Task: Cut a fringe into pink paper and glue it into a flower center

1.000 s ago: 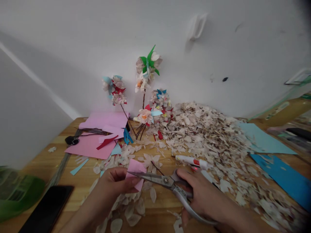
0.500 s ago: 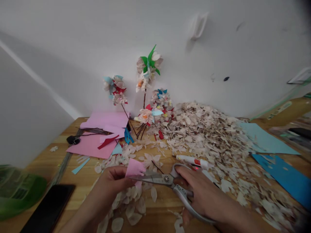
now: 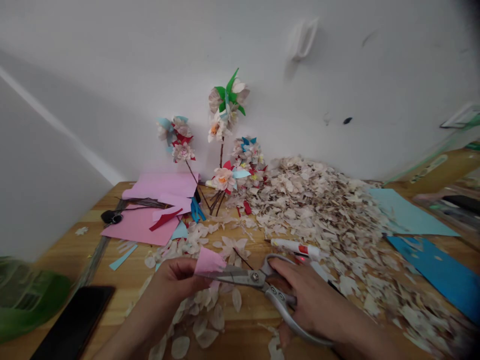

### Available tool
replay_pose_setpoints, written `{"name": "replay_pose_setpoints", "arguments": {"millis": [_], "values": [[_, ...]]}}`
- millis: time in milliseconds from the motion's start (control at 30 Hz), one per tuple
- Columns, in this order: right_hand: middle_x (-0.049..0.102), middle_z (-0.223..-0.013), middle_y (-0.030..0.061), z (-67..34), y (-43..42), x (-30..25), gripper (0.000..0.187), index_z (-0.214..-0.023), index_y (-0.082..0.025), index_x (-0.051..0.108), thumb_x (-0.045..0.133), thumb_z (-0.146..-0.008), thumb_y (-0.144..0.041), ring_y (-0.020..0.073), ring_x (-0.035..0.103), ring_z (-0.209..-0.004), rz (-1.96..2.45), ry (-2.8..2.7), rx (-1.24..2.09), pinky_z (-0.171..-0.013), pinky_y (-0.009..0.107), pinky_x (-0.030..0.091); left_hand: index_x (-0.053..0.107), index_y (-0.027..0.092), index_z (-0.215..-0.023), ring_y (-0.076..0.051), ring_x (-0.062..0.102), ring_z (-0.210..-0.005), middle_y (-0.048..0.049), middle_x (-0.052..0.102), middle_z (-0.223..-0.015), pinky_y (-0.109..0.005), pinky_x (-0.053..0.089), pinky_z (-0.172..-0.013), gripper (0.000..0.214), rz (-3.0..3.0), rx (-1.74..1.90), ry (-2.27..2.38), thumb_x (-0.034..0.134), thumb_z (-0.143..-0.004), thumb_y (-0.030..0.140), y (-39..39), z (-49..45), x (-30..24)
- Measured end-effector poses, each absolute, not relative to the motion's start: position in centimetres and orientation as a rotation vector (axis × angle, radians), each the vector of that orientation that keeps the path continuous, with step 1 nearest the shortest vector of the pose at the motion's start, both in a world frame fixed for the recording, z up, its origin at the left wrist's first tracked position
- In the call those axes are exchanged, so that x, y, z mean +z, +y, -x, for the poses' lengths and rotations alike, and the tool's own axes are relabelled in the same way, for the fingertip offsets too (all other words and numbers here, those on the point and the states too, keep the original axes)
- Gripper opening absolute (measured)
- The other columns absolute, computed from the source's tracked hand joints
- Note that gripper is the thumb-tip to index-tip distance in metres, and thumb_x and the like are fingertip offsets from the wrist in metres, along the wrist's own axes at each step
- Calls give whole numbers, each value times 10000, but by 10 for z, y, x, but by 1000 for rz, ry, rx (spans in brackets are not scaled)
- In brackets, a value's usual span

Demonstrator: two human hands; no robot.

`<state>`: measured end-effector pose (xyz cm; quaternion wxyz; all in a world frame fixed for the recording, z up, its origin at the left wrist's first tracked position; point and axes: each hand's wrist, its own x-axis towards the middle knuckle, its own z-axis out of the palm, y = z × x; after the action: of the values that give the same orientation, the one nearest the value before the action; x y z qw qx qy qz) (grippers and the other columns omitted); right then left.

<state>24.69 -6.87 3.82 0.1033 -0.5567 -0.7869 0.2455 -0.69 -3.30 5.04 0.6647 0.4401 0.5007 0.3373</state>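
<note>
View: head, looking down at the table point(image 3: 75, 252) with the wall behind.
Step in hand: looks like trimming a pink paper scrap point(image 3: 207, 262) with steel scissors point(image 3: 243, 276); my read, the cut is at its start.
Left hand point(image 3: 182, 280): closed, pinching the pink paper scrap between fingers and thumb.
Right hand point(image 3: 315, 305): closed round the scissors' handles, fingers through the loop.
Pink scrap location: at the scissors' tips, blades running under its lower edge. Blade gap hidden, can't tell how far open.
Grip calls for: a steady squeeze on the handles while the left hand feeds the paper into the blades.
Below scissors: loose pale paper petals point(image 3: 217, 317).
Just beyond scissors: white-and-red glue stick point(image 3: 296, 248).
Right of scissors: big heap of paper petals point(image 3: 318, 210), then light blue sheet point(image 3: 408, 212) and blue sheet point(image 3: 438, 272).
Well beyond scissors: paper flowers on stems point(image 3: 225, 180).
Left of scissors: pink sheets point(image 3: 138, 225), black phone point(image 3: 75, 320), green plastic item point(image 3: 26, 300).
</note>
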Motion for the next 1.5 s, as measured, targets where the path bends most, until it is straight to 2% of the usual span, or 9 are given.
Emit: {"name": "replay_pose_setpoints", "arguments": {"millis": [167, 467, 667, 900, 1000, 1167, 1333, 1500], "values": [[553, -818, 6, -245, -68, 38, 530, -819, -239, 478, 715, -507, -596, 206, 480, -723, 1705, -2324, 703, -607, 273, 343, 732, 162, -653, -127, 530, -567, -23, 683, -609, -211, 372, -579, 206, -961, 775, 1149, 787, -513, 304, -34, 8, 48], [556, -846, 33, -245, -69, 37, 518, -816, -234, 502, 703, -508, -598, 237, 473, -770, 1753, -2308, 706, -647, 305, 366, 713, 152, -592, -96, 495, -533, -1, 631, -550, -191, 372, -548, 226, -876, 785, 1090, 819, -485, 320, -34, 4, 55], [549, -853, 42, -245, -69, 34, 548, -844, -232, 515, 710, -495, -607, 231, 468, -752, 1794, -2275, 734, -650, 318, 390, 713, 150, -626, -103, 507, -555, -15, 649, -592, -191, 374, -556, 231, -881, 760, 1103, 804, -524, 335, -33, 5, 53], [560, -833, 34, -244, -66, 34, 531, -784, -223, 491, 718, -490, -602, 220, 482, -732, 1771, -2306, 687, -636, 314, 393, 707, 156, -628, -117, 528, -604, -29, 672, -645, -196, 387, -605, 213, -959, 730, 1098, 786, -562, 343, -33, 6, 51], [577, -863, 33, -244, -66, 35, 540, -823, -227, 493, 723, -501, -594, 235, 499, -769, 1727, -2309, 696, -671, 331, 394, 707, 166, -621, -111, 510, -584, -13, 658, -613, -196, 371, -591, 174, -974, 757, 1113, 774, -567, 317, -32, 8, 49], [558, -1057, 70, -245, -67, 34, 621, -1012, -229, 490, 728, -529, -539, 279, 506, -948, 1701, -2264, 799, -782, 348, 389, 722, 172, -673, -148, 546, -665, -21, 680, -657, -223, 380, -653, 110, -1021, 769, 1144, 728, -575, 220, -32, 11, 47], [574, -1034, 65, -244, -68, 36, 585, -986, -228, 501, 726, -535, -524, 274, 524, -916, 1711, -2275, 798, -764, 348, 398, 722, 172, -657, -134, 532, -623, -21, 677, -646, -221, 377, -629, 153, -1010, 782, 1115, 756, -567, 291, -32, 10, 49], [584, -1025, 68, -243, -68, 39, 566, -959, -225, 506, 730, -535, -526, 275, 529, -906, 1703, -2275, 805, -754, 346, 399, 724, 172, -639, -116, 517, -591, -10, 672, -613, -198, 371, -600, 113, -1020, 777, 1100, 753, -555, 242, -34, 7, 52]]}}
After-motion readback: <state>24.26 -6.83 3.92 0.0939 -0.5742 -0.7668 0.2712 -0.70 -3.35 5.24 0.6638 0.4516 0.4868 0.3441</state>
